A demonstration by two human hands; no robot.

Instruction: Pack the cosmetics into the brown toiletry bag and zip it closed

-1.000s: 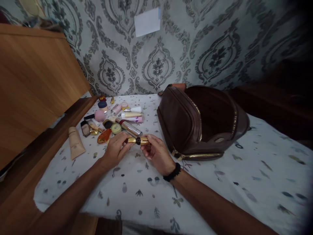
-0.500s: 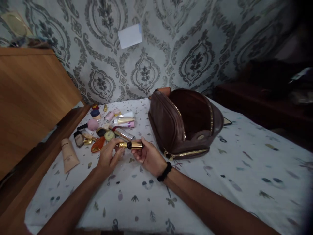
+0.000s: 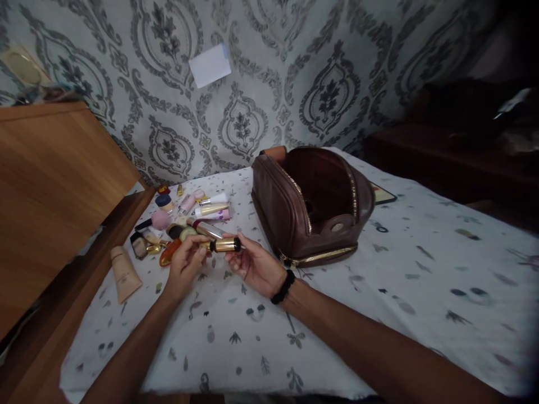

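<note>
Between my two hands is a slim gold cosmetic tube (image 3: 225, 244) with a black band and a black right end, held level above the table. My left hand (image 3: 186, 268) pinches its left end. My right hand (image 3: 259, 269), with a black band (image 3: 283, 287) at the wrist, has its fingers around the right end. Just behind the tube lies a silver tube (image 3: 207, 228), close to an orange item (image 3: 169, 252). To the right stands a brown makeup bag (image 3: 275, 207), unzipped, its top gaping; little shows of its dark inside.
Several cosmetics lie at the left: a beige squeeze tube (image 3: 124, 274), a pink sponge (image 3: 160, 219), a blue-lidded jar (image 3: 164, 202) and a white-tipped brush (image 3: 218, 198). A wooden panel (image 3: 54, 191) borders the left side. The patterned wall (image 3: 244, 123) rises behind the white printed cloth (image 3: 337, 331).
The view has tilted and shifted slightly. The gold tube has turned a little in my hands, and its black right end shows more plainly. Both hands keep hold of it.
</note>
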